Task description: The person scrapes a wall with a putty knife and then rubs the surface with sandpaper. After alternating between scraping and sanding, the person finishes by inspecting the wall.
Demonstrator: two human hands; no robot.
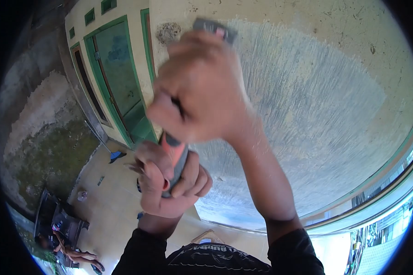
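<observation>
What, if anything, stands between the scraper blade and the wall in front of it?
Nothing visible does. The scraper blade appears to rest on the wall, at the top of the scraped patch. The right hand and the left hand hold the orange handle below the blade, not in front of it.

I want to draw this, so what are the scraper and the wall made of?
The scraper has a handle that looks like orange and grey plastic or rubber, smooth and slightly shiny; its flat, dull grey end at the top is probably metal. The wall seems to be cement plaster, matt grey with fine scrape lines, and cream paint around that patch.
</observation>
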